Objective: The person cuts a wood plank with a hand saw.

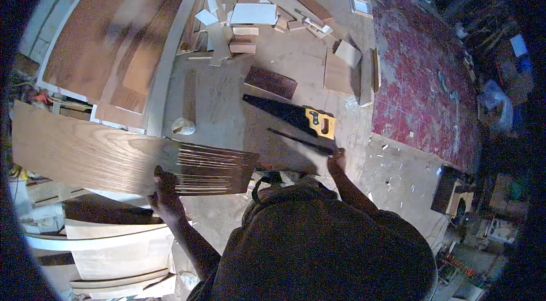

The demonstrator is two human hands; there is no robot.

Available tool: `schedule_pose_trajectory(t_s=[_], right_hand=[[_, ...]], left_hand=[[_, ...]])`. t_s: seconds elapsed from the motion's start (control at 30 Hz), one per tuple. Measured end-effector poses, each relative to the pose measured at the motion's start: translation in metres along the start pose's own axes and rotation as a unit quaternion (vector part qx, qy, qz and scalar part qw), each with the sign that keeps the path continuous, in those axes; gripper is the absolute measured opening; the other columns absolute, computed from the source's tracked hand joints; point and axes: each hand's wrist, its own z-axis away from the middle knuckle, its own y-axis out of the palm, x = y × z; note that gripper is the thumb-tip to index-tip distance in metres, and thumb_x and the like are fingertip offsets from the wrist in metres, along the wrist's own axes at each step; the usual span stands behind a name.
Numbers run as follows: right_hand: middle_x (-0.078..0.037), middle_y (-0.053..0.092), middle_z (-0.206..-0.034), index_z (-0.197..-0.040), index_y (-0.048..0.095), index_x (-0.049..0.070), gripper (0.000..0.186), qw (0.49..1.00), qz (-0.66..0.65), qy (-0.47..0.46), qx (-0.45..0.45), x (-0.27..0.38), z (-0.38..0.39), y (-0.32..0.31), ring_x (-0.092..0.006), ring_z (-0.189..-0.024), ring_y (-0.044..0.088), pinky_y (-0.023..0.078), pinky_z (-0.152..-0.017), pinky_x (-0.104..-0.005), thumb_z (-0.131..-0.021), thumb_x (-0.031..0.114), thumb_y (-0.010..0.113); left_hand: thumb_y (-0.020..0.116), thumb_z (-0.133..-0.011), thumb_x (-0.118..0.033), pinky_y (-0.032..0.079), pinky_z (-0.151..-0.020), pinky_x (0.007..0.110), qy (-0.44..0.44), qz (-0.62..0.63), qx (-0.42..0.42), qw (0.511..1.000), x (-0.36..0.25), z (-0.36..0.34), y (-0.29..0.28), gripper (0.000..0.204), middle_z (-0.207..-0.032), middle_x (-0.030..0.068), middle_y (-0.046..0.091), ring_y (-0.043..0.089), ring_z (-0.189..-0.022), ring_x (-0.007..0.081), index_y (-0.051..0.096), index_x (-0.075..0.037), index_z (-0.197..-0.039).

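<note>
A long wooden board [91,144] with a wavy grain reaches from the far left to just in front of my body. Its right end is dark and crossed by pale lengthwise streaks. My left hand [164,187] grips the board at its near edge, thumb on top; the fingers beneath are hidden. At the table's near side, my right hand [336,157] is closed around the end of a long, thin dark tool [296,139], whose exact kind I cannot make out. Just beyond it lies a handsaw [284,112] with a black blade and yellow handle.
Beyond the saw sits a dark brown block [271,82]. Several wood offcuts [254,13] are heaped farther back. A small whitish roll or cup [183,126] stands near the board. Large panels [85,45] lean left; a worn red surface [424,73] lies right.
</note>
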Motion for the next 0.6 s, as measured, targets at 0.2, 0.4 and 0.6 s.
schedule_pose_trajectory(t_s=[0.2,0.4,0.6], right_hand=[[-0.021,0.048,-0.119,-0.122,0.047,0.001,0.054,0.982,-0.186,-0.025,-0.035,0.094,-0.004,0.018,-0.0380,-0.106,0.050,0.046,-0.086,-0.0435,-0.077,0.024,0.067],[-0.020,0.047,-0.123,-0.130,0.043,0.011,0.072,0.973,0.181,0.108,-0.098,0.116,-0.062,-0.027,-0.0408,-0.107,0.051,0.045,-0.086,-0.0525,-0.078,0.059,0.059],[-0.021,0.063,-0.106,-0.115,0.053,0.006,0.081,0.986,0.107,0.124,-0.033,0.095,-0.098,-0.017,-0.0365,-0.098,0.062,0.050,-0.083,-0.0457,-0.069,0.072,0.057]], left_hand=[[0.059,-0.092,-0.020,0.047,-0.082,0.032,0.001,0.022,-0.003,1.000,0.023,-0.003,-0.010,0.037,-0.107,0.0130,0.064,0.059,-0.092,0.0184,0.056,0.005,-0.119],[0.061,-0.088,-0.017,0.045,-0.086,0.036,0.086,-0.137,0.032,0.986,0.044,0.005,-0.011,0.035,-0.111,0.0126,0.061,0.058,-0.095,0.0230,0.054,-0.002,-0.119],[0.064,-0.087,-0.011,0.048,-0.082,0.032,0.014,-0.077,0.061,0.995,0.022,0.018,0.024,0.028,-0.108,0.0079,0.062,0.058,-0.093,0.0163,0.056,0.000,-0.112]])
